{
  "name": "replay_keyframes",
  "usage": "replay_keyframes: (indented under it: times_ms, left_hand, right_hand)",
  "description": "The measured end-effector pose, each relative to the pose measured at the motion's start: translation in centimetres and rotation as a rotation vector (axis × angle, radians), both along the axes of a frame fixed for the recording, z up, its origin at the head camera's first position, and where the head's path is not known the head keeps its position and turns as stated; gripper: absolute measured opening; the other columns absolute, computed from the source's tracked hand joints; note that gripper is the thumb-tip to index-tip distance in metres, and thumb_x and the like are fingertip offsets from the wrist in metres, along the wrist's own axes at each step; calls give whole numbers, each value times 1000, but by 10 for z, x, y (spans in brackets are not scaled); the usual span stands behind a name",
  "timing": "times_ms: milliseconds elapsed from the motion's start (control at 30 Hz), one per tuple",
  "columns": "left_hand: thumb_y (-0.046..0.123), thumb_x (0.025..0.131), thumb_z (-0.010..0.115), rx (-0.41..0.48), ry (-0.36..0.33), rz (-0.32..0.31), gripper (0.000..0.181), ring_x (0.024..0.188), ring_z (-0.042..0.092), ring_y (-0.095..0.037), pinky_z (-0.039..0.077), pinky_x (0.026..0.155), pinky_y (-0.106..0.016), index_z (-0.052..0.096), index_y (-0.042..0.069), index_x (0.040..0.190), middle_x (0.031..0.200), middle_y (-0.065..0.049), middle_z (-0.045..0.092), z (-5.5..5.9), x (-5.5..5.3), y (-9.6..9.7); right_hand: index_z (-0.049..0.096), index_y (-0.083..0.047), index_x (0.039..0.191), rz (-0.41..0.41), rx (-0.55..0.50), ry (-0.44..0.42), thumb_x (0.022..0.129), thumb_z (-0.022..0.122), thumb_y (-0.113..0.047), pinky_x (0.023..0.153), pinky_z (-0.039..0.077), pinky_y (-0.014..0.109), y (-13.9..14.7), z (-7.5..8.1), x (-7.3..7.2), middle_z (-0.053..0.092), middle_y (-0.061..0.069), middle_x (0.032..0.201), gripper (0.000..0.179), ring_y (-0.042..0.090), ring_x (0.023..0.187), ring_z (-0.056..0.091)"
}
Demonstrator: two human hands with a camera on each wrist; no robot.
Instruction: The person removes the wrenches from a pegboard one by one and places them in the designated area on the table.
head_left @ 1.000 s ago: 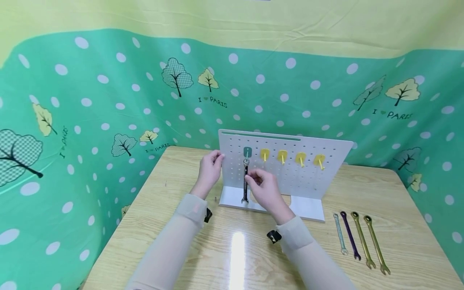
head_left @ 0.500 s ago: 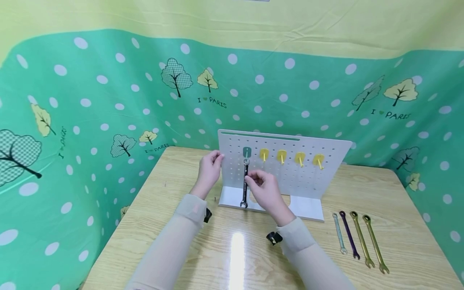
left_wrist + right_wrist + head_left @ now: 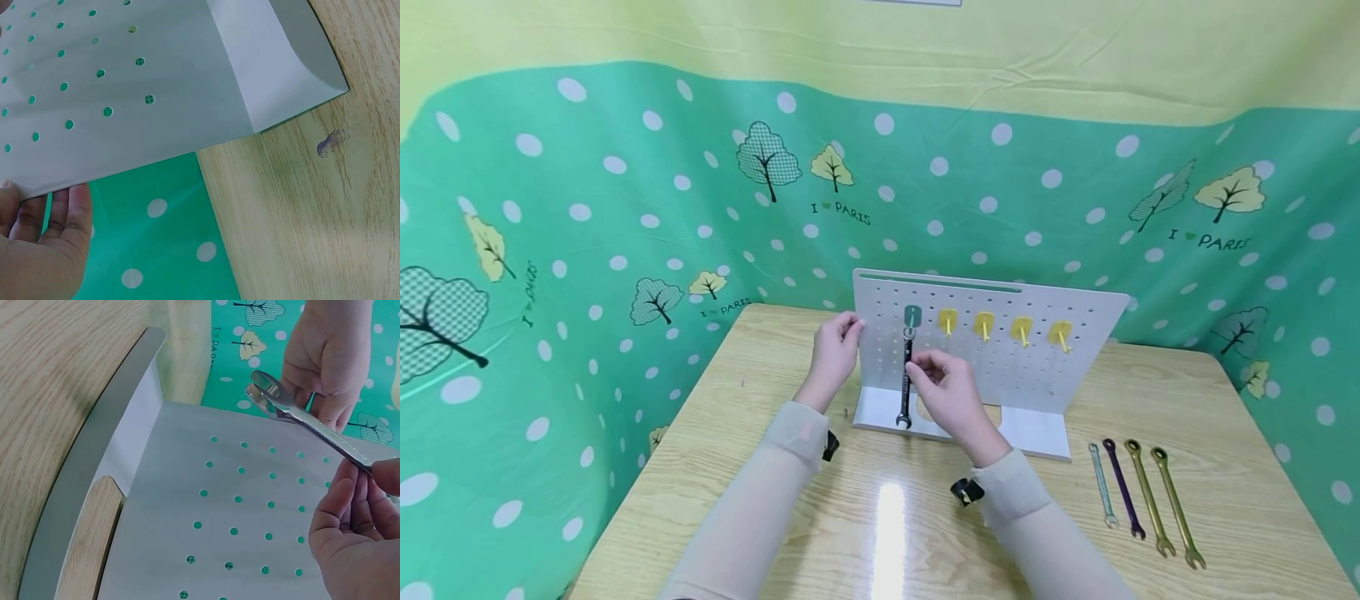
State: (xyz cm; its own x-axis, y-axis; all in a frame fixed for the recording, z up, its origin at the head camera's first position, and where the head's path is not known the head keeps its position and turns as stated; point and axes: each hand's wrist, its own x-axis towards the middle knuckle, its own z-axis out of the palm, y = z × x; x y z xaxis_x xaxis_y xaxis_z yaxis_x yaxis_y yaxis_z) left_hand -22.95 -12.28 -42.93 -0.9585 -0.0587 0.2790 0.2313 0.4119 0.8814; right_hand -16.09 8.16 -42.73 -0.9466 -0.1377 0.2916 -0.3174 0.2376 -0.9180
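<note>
My right hand (image 3: 951,392) pinches a dark, shiny combination wrench (image 3: 907,392) mid-shaft between thumb and fingertips. The wrench hangs nearly upright before the white pegboard (image 3: 1030,383), ring end at the top, right at the green hook (image 3: 912,316). Its open-jaw end points down, over the board's base, and shows up close in the right wrist view as a silvery head (image 3: 272,390). At the board's left edge, my left hand (image 3: 835,346) grips the panel. The left wrist view shows that hand's fingers (image 3: 78,212) behind the edge, with the thumb partly cut off by the frame.
Several yellow hooks (image 3: 985,325) stand in a row right of the green one. On the wooden table (image 3: 820,533), to the right, lie a pale wrench (image 3: 1103,485), a purple wrench (image 3: 1124,489) and two gold wrenches (image 3: 1150,498). A green patterned cloth (image 3: 700,183) hangs behind.
The wrench's lower end has shifted slightly left and down, with its ring end staying at the green hook. Both hands keep their holds in nearly the same places.
</note>
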Motion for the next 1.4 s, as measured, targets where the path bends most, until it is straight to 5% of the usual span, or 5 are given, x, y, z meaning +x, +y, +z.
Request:
replay_keyframes:
  times_ms: [1400]
  left_hand:
    - [10,106,57,4,16,2,16,71,55,-21,49,61,-31,68,-1,101,81,-12,63,-2,1,0]
  right_hand:
    - [73,-1,102,5,52,-44,98,69,-7,71,54,29,31,-14,14,67,5,92,8,24,81,61]
